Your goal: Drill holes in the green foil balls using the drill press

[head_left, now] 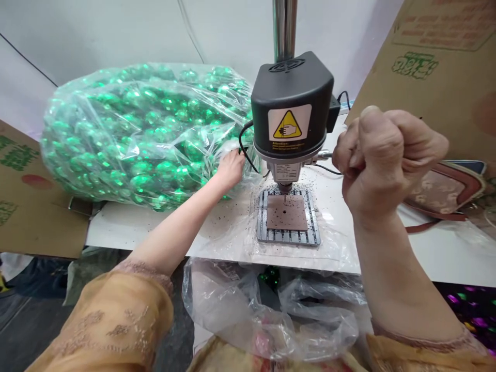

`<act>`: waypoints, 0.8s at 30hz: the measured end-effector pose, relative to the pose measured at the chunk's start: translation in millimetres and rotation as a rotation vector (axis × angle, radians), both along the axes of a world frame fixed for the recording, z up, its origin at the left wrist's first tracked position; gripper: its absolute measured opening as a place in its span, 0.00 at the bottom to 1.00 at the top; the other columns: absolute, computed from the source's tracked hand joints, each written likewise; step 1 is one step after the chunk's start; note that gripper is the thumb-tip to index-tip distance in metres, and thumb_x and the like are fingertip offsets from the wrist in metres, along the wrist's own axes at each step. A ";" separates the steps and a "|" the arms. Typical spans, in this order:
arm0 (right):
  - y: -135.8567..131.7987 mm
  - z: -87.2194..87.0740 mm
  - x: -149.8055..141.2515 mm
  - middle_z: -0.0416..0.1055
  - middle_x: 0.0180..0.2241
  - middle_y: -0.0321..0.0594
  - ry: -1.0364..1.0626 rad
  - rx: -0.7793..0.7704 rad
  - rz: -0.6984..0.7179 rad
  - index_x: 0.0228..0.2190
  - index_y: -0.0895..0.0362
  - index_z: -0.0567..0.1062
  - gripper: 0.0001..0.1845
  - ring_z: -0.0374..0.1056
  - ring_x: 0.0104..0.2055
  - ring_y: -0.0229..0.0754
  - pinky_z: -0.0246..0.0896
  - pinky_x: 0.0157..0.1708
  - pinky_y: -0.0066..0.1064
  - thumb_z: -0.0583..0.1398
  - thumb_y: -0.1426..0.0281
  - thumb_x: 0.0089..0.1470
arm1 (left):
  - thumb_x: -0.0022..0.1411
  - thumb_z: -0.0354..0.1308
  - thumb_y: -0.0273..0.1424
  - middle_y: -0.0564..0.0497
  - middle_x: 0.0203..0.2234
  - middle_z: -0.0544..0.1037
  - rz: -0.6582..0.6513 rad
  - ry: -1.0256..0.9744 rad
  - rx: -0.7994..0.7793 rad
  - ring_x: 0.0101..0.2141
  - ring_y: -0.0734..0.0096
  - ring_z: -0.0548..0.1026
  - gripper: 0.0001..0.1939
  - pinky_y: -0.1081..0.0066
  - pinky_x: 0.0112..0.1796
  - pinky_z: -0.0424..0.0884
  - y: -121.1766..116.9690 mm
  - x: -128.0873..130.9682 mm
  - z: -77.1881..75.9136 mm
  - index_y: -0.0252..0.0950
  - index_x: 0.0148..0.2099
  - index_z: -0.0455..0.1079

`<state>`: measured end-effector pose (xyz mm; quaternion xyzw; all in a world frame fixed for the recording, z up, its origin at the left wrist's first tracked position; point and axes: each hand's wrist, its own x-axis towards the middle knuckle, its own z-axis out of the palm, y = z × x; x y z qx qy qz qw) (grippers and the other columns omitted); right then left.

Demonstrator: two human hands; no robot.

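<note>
My left hand (231, 169) reaches into the mouth of a large clear plastic bag (155, 88) packed with shiny green faceted balls (143, 168). Its fingertips are hidden there, so I cannot see what they touch. My right hand (382, 155) is closed in a fist around the feed lever (324, 155) of a small black bench drill press (292, 98). Below the drill chuck (285, 187), a brownish square plate (287, 219) with a small dark hole lies on the slotted metal base (289, 236). Dark shavings are scattered over the plate and base.
Cardboard sheets (411, 62) stand at right and left. A brown-trimmed pouch (445, 191) lies at the right of the white table (217, 232). Below its front edge hangs an open clear bag (321, 315), with a green ball (270, 276) in view.
</note>
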<state>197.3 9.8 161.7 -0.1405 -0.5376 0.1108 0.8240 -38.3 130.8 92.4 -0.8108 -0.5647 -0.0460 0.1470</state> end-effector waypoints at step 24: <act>-8.4 0.9 -0.9 0.45 0.12 0.28 -0.014 -0.037 0.020 0.12 0.57 0.59 0.27 0.52 0.14 0.29 0.42 0.16 0.30 0.61 0.69 0.58 | 0.65 0.59 0.46 0.45 0.48 0.76 -0.119 -1.690 -0.473 0.41 0.65 0.79 0.26 0.64 0.40 0.79 -130.1 50.1 -61.4 0.43 0.61 0.62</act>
